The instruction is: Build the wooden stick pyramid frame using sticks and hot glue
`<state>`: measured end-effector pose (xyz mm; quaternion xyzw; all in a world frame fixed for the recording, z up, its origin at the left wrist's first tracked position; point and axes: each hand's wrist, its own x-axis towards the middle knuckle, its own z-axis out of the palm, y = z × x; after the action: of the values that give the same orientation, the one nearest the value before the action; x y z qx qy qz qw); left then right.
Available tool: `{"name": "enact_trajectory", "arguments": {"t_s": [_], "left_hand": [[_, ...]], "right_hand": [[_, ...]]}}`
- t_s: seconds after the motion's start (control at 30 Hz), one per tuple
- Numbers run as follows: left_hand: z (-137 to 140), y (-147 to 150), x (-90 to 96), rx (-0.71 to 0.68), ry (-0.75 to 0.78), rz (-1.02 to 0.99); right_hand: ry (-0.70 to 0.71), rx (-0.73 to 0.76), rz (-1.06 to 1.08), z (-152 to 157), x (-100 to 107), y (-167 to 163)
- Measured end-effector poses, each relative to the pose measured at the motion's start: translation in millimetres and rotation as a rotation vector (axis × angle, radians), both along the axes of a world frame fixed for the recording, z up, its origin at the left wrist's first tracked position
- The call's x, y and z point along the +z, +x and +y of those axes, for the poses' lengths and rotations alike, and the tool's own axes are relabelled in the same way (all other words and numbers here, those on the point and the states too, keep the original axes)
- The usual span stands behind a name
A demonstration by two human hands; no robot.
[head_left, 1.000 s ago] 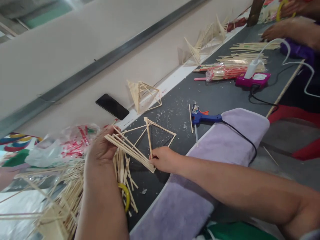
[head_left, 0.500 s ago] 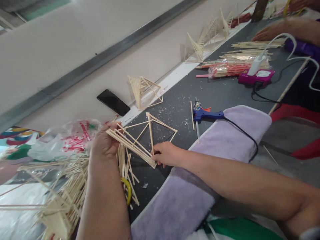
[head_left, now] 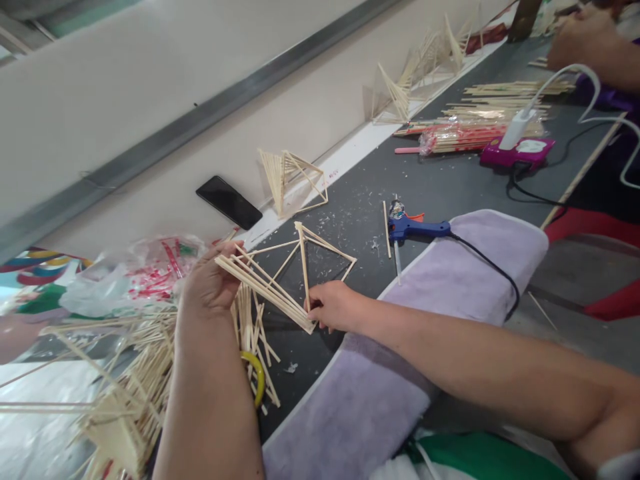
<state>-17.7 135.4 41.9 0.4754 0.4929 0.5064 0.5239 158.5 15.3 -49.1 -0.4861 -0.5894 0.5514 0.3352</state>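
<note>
Between my hands is a wooden stick frame [head_left: 303, 267], made of thin sticks joined at the corners, with several laid side by side along its near edge. My left hand [head_left: 217, 277] grips the left end of those sticks, fingertips partly hidden behind them. At the lower right corner my right hand [head_left: 333, 305] pinches the frame between thumb and fingers. A blue glue gun [head_left: 420, 229] rests on the table to the right, its cord trailing over a lavender cloth pad [head_left: 480, 260]. One loose stick [head_left: 387, 230] lies beside its nozzle.
A finished-looking stick frame [head_left: 293, 183] and a black phone [head_left: 229, 202] are by the wall. Loose sticks [head_left: 245, 320] and a yellow handle [head_left: 257, 380] lie near my left forearm. Farther right are a purple power strip [head_left: 517, 153], bagged sticks [head_left: 460, 139] and another person's hand [head_left: 585, 40].
My hands and the stick frame hold nearly the same pose; the whole view has shifted slightly. The other person's hand at the upper right has lifted off the sticks.
</note>
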Motion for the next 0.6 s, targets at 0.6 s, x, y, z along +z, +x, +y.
{"name": "enact_trajectory", "arguments": {"t_s": [0.6], "left_hand": [[-1.7,0.1,3.1,-0.032,-0.033,-0.004]], "right_hand": [[0.125,0.012,-0.149,-1.0,1.3,1.2]]}}
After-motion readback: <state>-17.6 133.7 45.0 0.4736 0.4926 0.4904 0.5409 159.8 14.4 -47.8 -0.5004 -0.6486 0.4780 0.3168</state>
